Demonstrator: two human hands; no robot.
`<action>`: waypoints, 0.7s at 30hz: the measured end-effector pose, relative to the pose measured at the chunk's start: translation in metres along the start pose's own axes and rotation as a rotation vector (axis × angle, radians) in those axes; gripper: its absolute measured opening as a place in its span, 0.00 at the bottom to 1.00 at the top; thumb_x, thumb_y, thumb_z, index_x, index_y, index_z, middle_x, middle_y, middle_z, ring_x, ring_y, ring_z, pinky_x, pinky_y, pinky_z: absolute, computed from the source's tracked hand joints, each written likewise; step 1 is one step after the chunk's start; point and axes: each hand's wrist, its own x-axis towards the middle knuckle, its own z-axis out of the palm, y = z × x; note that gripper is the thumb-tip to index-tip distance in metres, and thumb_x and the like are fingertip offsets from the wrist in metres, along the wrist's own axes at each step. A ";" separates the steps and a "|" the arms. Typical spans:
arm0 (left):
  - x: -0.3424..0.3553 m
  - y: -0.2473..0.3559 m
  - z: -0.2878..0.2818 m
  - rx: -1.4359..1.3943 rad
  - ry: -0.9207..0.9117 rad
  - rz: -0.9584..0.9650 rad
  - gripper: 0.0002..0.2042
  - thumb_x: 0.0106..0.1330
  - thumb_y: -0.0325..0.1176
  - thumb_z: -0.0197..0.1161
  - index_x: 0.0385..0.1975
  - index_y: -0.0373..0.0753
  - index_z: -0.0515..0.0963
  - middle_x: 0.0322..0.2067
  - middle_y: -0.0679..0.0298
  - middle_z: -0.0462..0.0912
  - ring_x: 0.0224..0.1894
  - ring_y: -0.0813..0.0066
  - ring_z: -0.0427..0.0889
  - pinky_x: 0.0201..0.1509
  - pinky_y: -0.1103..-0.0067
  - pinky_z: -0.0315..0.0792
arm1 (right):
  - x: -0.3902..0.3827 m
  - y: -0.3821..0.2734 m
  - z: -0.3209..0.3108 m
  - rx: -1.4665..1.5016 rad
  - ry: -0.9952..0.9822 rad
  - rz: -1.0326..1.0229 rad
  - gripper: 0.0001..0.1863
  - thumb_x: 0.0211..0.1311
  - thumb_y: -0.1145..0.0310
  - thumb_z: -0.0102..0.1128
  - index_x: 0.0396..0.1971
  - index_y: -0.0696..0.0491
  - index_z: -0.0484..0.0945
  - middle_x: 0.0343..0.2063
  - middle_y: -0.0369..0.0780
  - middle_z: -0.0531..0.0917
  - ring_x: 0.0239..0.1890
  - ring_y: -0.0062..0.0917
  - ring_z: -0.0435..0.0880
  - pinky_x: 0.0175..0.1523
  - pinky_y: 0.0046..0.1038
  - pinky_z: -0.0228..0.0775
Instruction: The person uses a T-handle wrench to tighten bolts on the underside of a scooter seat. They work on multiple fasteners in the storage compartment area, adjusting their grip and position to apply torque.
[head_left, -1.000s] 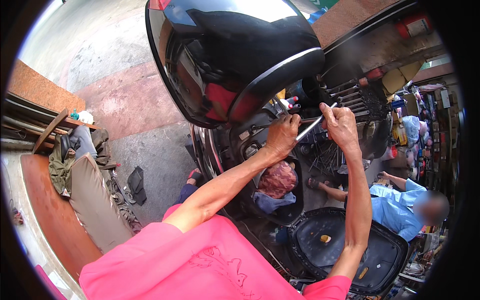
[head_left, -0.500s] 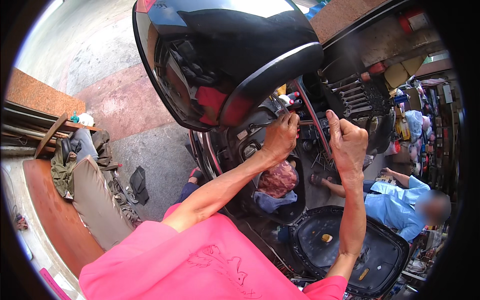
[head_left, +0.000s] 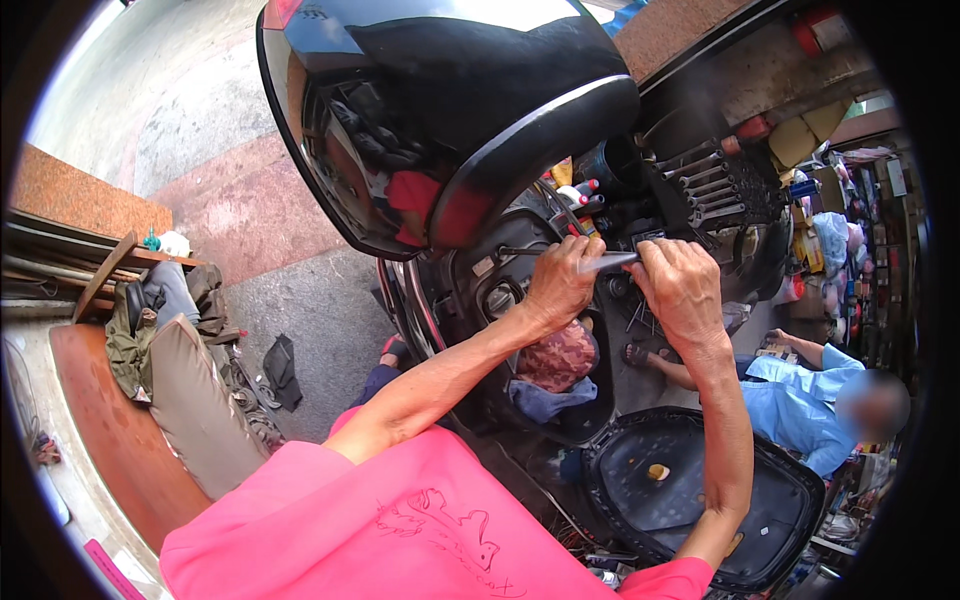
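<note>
My left hand (head_left: 560, 280) is closed around metal tool parts above the motor scooter's open storage well. A thin dark bar (head_left: 520, 250) runs left from it. A blurred silver metal tube (head_left: 612, 262) spans to my right hand (head_left: 680, 295), whose fingers curl over its end. Just above hangs the raised glossy black top box (head_left: 460, 110). Below my hands, camouflage cloth (head_left: 555, 360) and blue cloth (head_left: 555, 398) lie in the well, beside the black seat (head_left: 700, 490), which is flipped open.
A co-worker in a blue shirt (head_left: 800, 400) is low at the right, near cluttered shelves (head_left: 840, 270). Wrenches (head_left: 705, 185) sit on a dark rack. At the left, a wooden bench (head_left: 105, 420) holds a cushion and clothing; pavement (head_left: 210, 190) lies beyond.
My right hand has dropped from its position a second ago and now curls over the tool again. The silver tube has swung from slanting to nearly level. My left hand has barely moved.
</note>
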 end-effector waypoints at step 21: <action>-0.006 0.006 0.001 0.024 -0.026 0.070 0.10 0.58 0.24 0.60 0.40 0.36 0.72 0.33 0.57 0.77 0.39 0.59 0.80 0.40 0.67 0.75 | -0.008 -0.008 -0.002 0.546 -0.195 0.634 0.14 0.68 0.62 0.65 0.28 0.57 0.81 0.19 0.45 0.82 0.21 0.36 0.84 0.28 0.35 0.72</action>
